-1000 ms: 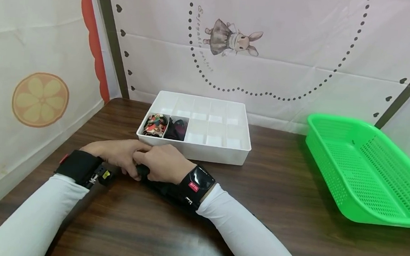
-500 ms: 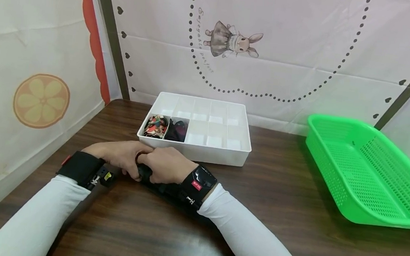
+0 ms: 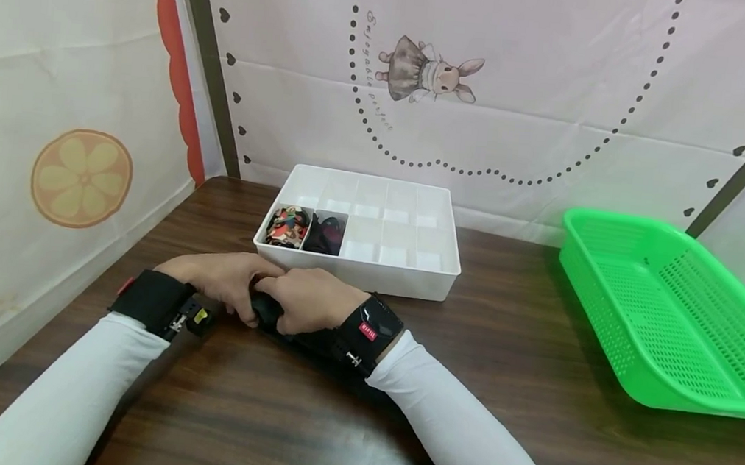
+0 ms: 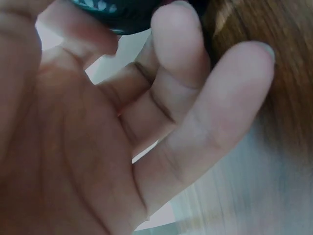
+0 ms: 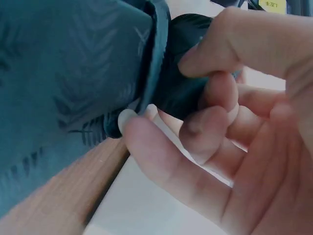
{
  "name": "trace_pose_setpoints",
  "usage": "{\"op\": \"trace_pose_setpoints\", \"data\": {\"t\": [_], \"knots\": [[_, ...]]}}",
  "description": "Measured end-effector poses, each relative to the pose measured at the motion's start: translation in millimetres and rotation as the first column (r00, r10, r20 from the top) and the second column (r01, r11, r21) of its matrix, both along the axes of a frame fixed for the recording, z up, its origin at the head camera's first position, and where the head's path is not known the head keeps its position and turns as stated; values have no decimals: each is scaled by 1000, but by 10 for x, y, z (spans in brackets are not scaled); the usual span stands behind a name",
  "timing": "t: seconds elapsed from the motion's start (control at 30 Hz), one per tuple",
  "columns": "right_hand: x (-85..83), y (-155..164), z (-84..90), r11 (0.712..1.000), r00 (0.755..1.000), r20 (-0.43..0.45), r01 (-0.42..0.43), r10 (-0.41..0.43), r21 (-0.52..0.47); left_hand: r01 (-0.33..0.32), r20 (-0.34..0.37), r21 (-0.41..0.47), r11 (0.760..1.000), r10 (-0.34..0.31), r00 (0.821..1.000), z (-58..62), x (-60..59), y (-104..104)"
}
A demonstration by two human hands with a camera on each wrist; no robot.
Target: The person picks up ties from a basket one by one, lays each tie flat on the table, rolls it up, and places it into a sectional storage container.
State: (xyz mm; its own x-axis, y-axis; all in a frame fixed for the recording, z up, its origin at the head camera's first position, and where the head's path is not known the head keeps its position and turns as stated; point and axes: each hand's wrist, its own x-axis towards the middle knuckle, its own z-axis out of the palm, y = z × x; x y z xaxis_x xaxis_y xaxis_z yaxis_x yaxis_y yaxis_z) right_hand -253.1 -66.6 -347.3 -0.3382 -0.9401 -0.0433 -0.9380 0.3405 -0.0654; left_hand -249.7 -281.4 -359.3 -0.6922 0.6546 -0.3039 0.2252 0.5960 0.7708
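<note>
A dark, leaf-patterned cloth (image 5: 93,63) lies as a long strip under my right wrist, its end gathered into a roll (image 3: 266,310). My left hand (image 3: 225,282) grips the roll from the left. In the left wrist view its dark edge (image 4: 127,17) shows at the top, by the fingertips, while the lower fingers curl loosely. My right hand (image 3: 316,303) holds the roll from the other side. Its thumb and curled fingers pinch the bunched cloth in the right wrist view, with one finger at the flat part's edge. Much of the strip is hidden beneath the right forearm.
Just beyond the hands stands a white compartment box (image 3: 382,278). Its front left compartments hold a colourful patterned cloth bundle (image 3: 288,226) and a dark purple one (image 3: 327,236). A green plastic basket (image 3: 604,326) sits at the right of the brown table (image 3: 497,332).
My right hand has shifted slightly to the right, and more of the dark roll shows between the hands. Both hands keep their hold on it. The head view has shifted a little.
</note>
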Motion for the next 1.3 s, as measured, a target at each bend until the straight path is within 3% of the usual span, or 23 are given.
{"op": "trace_pose_setpoints", "data": {"t": [0.23, 0.5, 0.83, 1.1, 1.3], "knots": [[19, 20, -51, 995, 981, -193, -11, -9, -104, -47, 15, -9, 999, 47, 999, 25, 38, 30], [-9, 37, -8, 1000, 999, -42, -8, 7, -8, -105, 20, -56, 993, 106, 994, 37, 53, 79], [-51, 65, -44, 991, 978, -210, -37, 9, -131, -98, 32, -10, 995, 98, 995, 7, 49, 78], [-75, 77, 15, 999, 1000, 5, -20, 20, -29, -110, 34, -28, 994, 111, 993, 34, 51, 88], [-79, 68, 47, 997, 998, -12, -63, 62, -45, -103, 41, -34, 994, 105, 994, 50, 60, 104]]}}
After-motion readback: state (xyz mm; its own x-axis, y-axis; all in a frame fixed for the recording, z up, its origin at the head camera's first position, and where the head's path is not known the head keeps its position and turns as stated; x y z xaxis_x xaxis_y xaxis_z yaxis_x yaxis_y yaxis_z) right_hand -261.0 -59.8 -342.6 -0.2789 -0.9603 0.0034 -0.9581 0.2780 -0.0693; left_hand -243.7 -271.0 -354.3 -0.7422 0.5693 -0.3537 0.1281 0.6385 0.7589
